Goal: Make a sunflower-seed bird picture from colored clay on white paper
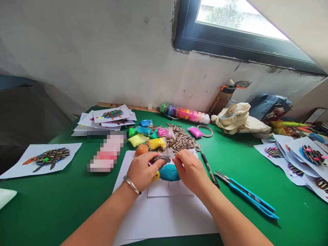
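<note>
My left hand (142,171), with a silver bangle at its wrist, grips a small clear bag of dark grey modelling clay (164,156) between thumb and fingers. Just right of the bag, my right hand (191,168) is closed in a pinch; its fingertips hide whatever is in them. Below both hands, a small white sheet (170,192) bears a flattened blue clay body (169,173) with a yellow clay head (155,176) at its left and thin drawn legs beneath. Under it lies larger white paper (159,218).
Behind my hands are bagged clays (138,140) and a heap of sunflower seeds (181,138). A black pen (208,167) and blue utility knife (248,194) lie right. Finished seed pictures (112,114) are stacked left, others (311,155) right. A bottle (221,97) stands by the wall.
</note>
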Available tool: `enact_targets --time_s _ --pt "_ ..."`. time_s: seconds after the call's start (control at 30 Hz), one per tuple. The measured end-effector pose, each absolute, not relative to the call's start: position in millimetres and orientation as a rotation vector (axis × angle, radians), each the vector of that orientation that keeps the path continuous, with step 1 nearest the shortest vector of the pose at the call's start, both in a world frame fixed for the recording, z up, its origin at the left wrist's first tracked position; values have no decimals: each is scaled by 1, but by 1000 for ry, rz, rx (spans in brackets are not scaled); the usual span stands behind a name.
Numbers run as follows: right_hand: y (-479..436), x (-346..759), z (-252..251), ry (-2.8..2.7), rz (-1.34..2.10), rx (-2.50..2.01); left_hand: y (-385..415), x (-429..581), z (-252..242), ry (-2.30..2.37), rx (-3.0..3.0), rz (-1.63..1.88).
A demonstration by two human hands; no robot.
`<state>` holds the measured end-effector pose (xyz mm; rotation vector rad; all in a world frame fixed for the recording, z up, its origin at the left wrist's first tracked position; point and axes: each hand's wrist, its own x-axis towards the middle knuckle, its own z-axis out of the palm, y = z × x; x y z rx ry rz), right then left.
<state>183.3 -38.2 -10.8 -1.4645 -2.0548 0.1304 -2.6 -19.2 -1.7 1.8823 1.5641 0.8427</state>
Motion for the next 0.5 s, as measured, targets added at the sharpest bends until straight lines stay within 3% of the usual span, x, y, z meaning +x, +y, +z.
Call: enact_targets --time_s 0.3,0.5 --pt "-45 179 -5 -2076 135 -1441 -20 -2 1 1666 1901 806" --pt "-46 176 1 -1963 351 -1133 -19 -3 2 1545 1741 826"
